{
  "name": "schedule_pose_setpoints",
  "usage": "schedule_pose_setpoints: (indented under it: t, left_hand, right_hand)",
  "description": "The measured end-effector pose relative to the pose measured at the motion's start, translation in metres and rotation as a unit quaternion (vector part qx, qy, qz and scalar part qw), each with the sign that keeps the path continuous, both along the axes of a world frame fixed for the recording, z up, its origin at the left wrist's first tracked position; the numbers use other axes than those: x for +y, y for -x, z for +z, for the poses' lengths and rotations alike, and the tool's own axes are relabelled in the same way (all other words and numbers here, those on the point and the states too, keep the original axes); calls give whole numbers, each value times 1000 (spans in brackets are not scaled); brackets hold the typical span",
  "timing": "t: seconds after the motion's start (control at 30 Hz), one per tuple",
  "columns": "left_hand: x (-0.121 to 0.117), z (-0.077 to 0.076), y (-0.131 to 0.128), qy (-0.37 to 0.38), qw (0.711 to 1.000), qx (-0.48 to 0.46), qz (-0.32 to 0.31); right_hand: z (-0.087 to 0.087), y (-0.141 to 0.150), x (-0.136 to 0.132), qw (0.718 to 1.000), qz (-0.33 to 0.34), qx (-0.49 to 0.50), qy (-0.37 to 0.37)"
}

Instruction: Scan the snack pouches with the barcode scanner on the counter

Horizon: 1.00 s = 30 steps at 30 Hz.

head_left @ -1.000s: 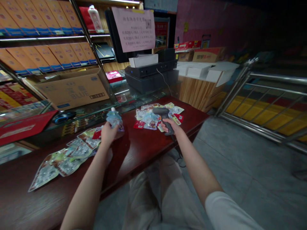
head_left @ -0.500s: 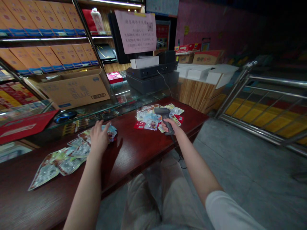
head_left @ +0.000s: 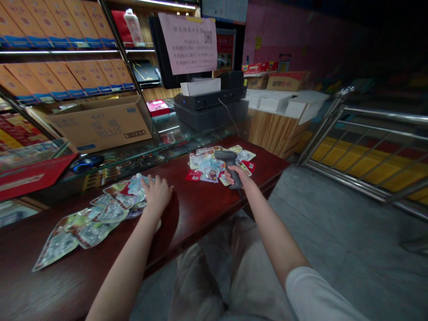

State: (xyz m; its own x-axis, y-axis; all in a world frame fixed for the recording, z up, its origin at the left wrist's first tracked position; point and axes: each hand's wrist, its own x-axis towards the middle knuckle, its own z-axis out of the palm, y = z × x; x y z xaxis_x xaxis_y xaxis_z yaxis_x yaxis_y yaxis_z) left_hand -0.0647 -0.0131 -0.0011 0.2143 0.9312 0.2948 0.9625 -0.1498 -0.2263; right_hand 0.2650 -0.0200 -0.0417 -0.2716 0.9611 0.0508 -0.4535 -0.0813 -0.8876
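My right hand [head_left: 239, 176] is wrapped round the handle of a grey barcode scanner [head_left: 228, 161], held over a small heap of snack pouches [head_left: 207, 166] on the dark red counter [head_left: 194, 209]. My left hand [head_left: 157, 193] hovers empty, fingers loosely apart, beside the right end of a long spread of clear and coloured pouches [head_left: 96, 214]. The pale blue pouch [head_left: 137, 186] lies on top of that spread, just left of my fingers.
Behind the counter runs a glass case with a cardboard box [head_left: 100, 125], a computer mouse [head_left: 85, 163] and a black register [head_left: 210, 104]. Shelves of orange boxes [head_left: 50, 76] fill the left. A metal railing [head_left: 368, 142] stands to the right over grey floor.
My left hand carried the blue pouch to the left pile, laid it down and let go, then drew back to the right. My right hand stayed put with the scanner.
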Motion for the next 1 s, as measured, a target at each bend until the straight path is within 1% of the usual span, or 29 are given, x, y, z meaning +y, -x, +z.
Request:
schedule_pose_setpoints:
  t: [0.1, 0.17, 0.2, 0.23, 0.3, 0.37, 0.43, 0.53, 0.63, 0.7, 0.8, 0.9, 1.0]
  left_hand:
    - [14, 3, -34, 52, 994, -75, -63]
    - [23, 5, -66, 87, 981, -133, -108]
    - [26, 5, -82, 101, 975, -155, -120]
    - [29, 4, -98, 114, 971, -173, -122]
    - [34, 1, -123, 137, 966, -197, -94]
    - [39, -5, -137, 142, 963, -224, -57]
    - [45, -12, -140, 157, 952, -260, -32]
    - [53, -22, -134, 192, 926, -325, -15]
    - [57, -30, -125, 172, 895, -412, -17]
    - [58, -33, -120, 140, 864, -482, -42]
    - [60, -37, -114, 99, 809, -572, -93]
    - [66, -42, -112, 73, 765, -628, -120]
    - [72, -50, -117, 69, 726, -669, -145]
  right_hand:
    - [-2, -2, 1, 1000, 6, -13, -7]
    - [-3, -3, 2, 1000, 8, -14, -8]
    - [-3, -3, 2, 1000, 6, -10, -7]
    - [-3, -3, 2, 1000, 1, -6, -6]
    - [-3, -2, 1, 1000, -16, 3, -4]
    - [-2, -1, 0, 1000, -28, 9, -1]
    - [-1, 0, 0, 999, -32, 9, 0]
    - [0, 0, 0, 999, -36, 1, 5]
    - [-2, -2, 0, 999, -30, -4, 10]
    - [-3, -3, 1, 1000, -22, -12, 4]
    - [-3, -5, 1, 1000, -3, -29, -8]
    - [-2, -4, 0, 999, -5, -29, -15]
    - [-1, -3, -2, 999, -5, -35, -14]
